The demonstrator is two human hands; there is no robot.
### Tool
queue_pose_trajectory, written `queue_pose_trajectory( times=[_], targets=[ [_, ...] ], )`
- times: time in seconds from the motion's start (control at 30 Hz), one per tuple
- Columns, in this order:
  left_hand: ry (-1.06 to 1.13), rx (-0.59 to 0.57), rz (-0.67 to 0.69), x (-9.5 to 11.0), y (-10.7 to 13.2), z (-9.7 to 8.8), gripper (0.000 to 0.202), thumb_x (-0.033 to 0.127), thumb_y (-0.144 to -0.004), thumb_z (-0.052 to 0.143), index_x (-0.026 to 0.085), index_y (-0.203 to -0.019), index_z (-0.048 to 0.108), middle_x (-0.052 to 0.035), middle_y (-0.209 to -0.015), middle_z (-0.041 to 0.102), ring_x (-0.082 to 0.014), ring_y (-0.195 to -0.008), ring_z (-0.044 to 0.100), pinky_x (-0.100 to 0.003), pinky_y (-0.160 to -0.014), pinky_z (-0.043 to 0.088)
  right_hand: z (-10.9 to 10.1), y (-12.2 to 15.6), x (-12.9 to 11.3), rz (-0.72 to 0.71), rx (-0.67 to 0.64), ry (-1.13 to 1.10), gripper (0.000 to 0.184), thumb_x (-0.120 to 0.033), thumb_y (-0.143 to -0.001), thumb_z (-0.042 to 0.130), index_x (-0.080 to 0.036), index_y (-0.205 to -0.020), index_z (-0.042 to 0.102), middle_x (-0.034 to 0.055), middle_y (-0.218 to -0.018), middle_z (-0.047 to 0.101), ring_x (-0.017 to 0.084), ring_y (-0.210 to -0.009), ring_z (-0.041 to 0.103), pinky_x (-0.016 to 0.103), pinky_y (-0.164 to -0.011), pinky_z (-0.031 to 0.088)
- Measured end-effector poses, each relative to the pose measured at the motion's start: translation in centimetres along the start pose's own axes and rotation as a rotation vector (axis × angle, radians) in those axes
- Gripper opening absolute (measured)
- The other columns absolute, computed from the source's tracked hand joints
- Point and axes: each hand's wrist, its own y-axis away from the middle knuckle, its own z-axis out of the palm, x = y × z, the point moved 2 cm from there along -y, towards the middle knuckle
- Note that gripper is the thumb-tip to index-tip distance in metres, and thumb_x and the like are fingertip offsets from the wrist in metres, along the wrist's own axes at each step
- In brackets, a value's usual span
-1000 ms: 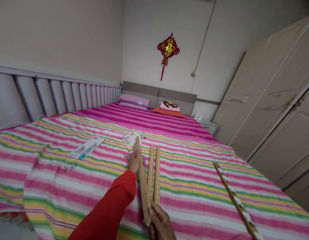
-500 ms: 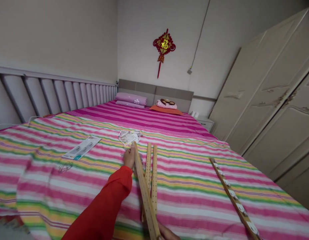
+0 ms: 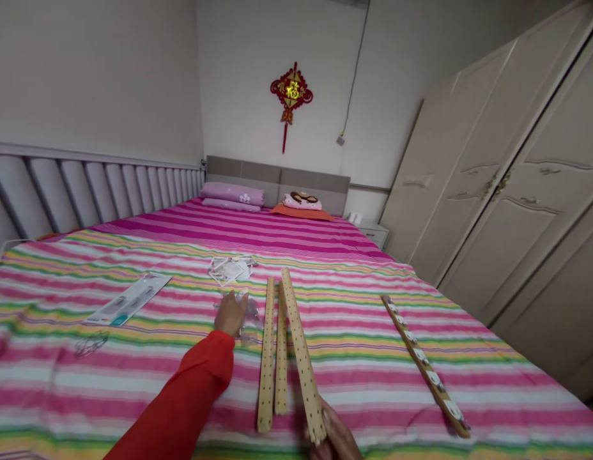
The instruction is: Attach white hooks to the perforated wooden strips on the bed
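Since the earlier frame, the right hand [image 3: 335,437] has swung the perforated wooden strip [image 3: 301,354] to the right of the two other strips [image 3: 272,351], so it no longer stands on their left side. The right fingers [image 3: 328,418] hold its near end at about 6 o'clock, and its far end tilts up toward 12 o'clock. This is a firm grasp, as far as I can see. The strip seems light and stiff, and I judge that it is easiest to take by one end or by the long edges. The left hand [image 3: 231,314] is at about 11 o'clock with the fingers spread, not clenched, on or just behind a clear plastic bag [image 3: 251,313]. Its contents I cannot tell. Farther at 12 o'clock lies a pile of small packaged parts [image 3: 228,270] on the striped quilt [image 3: 469,390], and at 10 o'clock lies a blister card [image 3: 128,299]. At 2 o'clock lies a wooden strip with white discs [image 3: 423,364].
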Motion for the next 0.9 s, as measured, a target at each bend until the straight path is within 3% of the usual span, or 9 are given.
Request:
queue_pose_trajectory(
  times=[0.2,0.3,0.4,0.57,0.73,0.9],
  targets=[
    [-0.011,0.04,0.287,1.2,4.6,0.7,0.046,0.041,-0.089,0.037,0.019,-0.124,0.056,-0.0118,-0.135,0.052,-0.0297,-0.128,0.044,-0.049,-0.106,0.032,1.9,-2.9,0.8,0.032,-0.048,-0.272,0.033,-0.028,-0.058,0.086,-0.016,-0.084,0.068,0.0038,-0.067,0.066,0.007,-0.05,0.052,0.014,-0.042,0.035],
    [0.075,-0.094,0.43,1.6,7.6,2.4,0.046,0.041,-0.09,0.037,0.021,-0.127,0.055,-0.0088,-0.136,0.052,-0.0243,-0.129,0.043,-0.044,-0.109,0.032,2.5,-3.5,2.0,0.055,-0.059,-0.294,0.035,-0.029,-0.059,0.086,-0.015,-0.083,0.066,0.0042,-0.066,0.067,0.004,-0.045,0.049,0.012,-0.041,0.033],
    [0.099,-0.258,0.545,2.3,10.3,4.2,0.046,0.042,-0.091,0.038,0.026,-0.132,0.051,-0.0058,-0.139,0.05,-0.0225,-0.132,0.039,-0.042,-0.11,0.031,2.7,-3.4,2.5,0.042,-0.039,-0.212,0.04,-0.039,-0.061,0.083,-0.014,-0.086,0.064,0.0044,-0.065,0.067,0.002,-0.038,0.045,0.012,-0.038,0.031],
    [-0.071,-0.398,0.644,3.4,12.5,6.2,0.046,0.045,-0.089,0.042,0.037,-0.135,0.046,-0.0011,-0.145,0.044,-0.0274,-0.137,0.031,-0.053,-0.11,0.022,2.3,-3.0,1.8,-0.113,-0.043,0.126,0.053,-0.061,-0.072,0.066,-0.011,-0.092,0.063,0.002,-0.055,0.064,0.005,-0.028,0.042,0.015,-0.029,0.028],
    [-0.236,-0.426,0.699,3.0,12.7,7.7,0.047,0.049,-0.088,0.043,0.039,-0.134,0.046,0.0,-0.144,0.044,-0.0284,-0.136,0.032,-0.053,-0.108,0.022,0.3,-2.3,0.7,-0.134,-0.024,0.262,0.066,-0.066,-0.071,0.062,-0.01,-0.106,0.061,0.0053,-0.059,0.068,0.007,-0.029,0.045,0.016,-0.028,0.03],
    [-0.293,-0.415,0.737,2.4,12.5,8.3,0.048,0.052,-0.088,0.04,0.04,-0.134,0.045,0.0016,-0.145,0.043,-0.0266,-0.137,0.032,-0.051,-0.109,0.022,-5.5,0.7,-3.9,-0.416,0.369,0.191,0.057,-0.065,-0.07,0.064,-0.01,-0.086,0.064,0.003,-0.057,0.066,0.004,-0.029,0.039,0.015,-0.029,0.026]
  ],
)
